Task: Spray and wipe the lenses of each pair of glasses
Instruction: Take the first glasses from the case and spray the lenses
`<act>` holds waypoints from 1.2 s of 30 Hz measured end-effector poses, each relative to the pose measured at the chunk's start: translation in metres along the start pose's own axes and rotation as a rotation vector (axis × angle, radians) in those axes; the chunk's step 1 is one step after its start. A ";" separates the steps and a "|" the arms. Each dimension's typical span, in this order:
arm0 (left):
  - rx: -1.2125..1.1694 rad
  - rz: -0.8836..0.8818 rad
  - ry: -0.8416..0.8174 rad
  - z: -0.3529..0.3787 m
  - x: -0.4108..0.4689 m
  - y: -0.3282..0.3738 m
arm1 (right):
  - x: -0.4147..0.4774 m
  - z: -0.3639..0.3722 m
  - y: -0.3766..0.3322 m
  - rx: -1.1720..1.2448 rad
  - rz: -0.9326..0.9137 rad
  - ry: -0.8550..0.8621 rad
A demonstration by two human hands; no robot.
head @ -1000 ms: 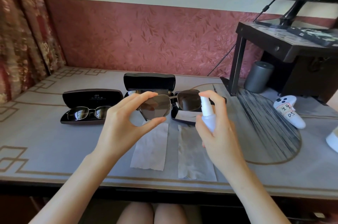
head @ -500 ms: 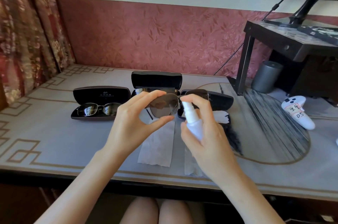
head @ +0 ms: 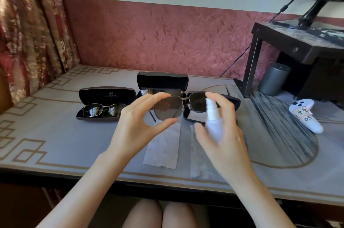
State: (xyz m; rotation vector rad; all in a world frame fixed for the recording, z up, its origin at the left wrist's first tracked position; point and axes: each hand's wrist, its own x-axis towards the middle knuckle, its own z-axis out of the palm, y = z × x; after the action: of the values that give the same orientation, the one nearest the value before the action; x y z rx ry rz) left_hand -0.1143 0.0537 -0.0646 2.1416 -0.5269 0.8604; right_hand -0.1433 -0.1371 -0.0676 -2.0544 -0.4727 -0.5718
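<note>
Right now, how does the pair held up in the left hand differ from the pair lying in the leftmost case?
The held pair is up above the table, pinched at one lens by the left hand; the cased pair lies in its open case. The held pair's lenses look squarer, and bigger in this view, than the cased pair's. Both have dark lenses and thin frames.

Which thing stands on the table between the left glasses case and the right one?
In the head view, a third open black case, partly behind the held sunglasses.
</note>
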 end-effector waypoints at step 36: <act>-0.034 -0.045 0.042 -0.010 -0.007 -0.010 | -0.011 0.005 0.070 -0.515 0.220 -0.173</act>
State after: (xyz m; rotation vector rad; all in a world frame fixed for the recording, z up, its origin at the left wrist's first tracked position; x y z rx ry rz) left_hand -0.1171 0.0682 -0.0700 2.0918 -0.4668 0.8633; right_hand -0.1141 -0.1689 -0.1237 -2.6216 -0.2017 -0.4119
